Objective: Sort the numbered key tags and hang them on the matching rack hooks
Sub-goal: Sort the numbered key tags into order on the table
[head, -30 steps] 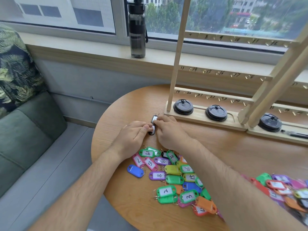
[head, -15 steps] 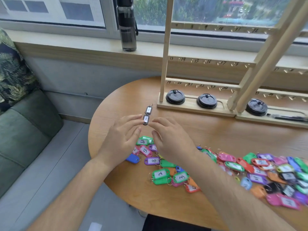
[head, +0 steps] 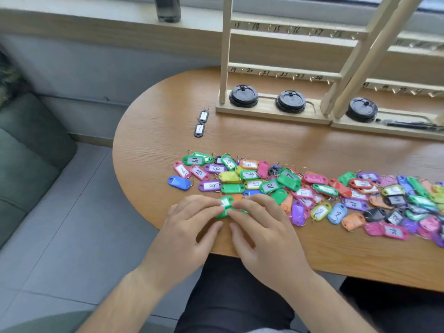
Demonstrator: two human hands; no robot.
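Note:
Two black key tags (head: 201, 123) lie end to end on the round wooden table (head: 153, 131), just left of the wooden hook rack (head: 283, 70) with its numbered rails. A long pile of coloured numbered tags (head: 312, 188) runs across the table to the right edge. At the pile's near left end, my left hand (head: 189, 227) and my right hand (head: 262, 229) meet over a green tag (head: 225, 203). The fingertips of both hands touch it, and both thumbs stay off it on the table. Other tags under my fingers are mostly hidden.
Three black lids (head: 243, 96) sit on the rack's base, with a dark pen (head: 413, 123) at its right end. A dark bottle (head: 168, 8) stands on the window sill. A green sofa (head: 26, 164) is on the left, beside the table's curved edge.
My hands let go of the two black tags, left them lined up near the rack, and drew back to the pile's near edge onto a green tag. The view tilted down.

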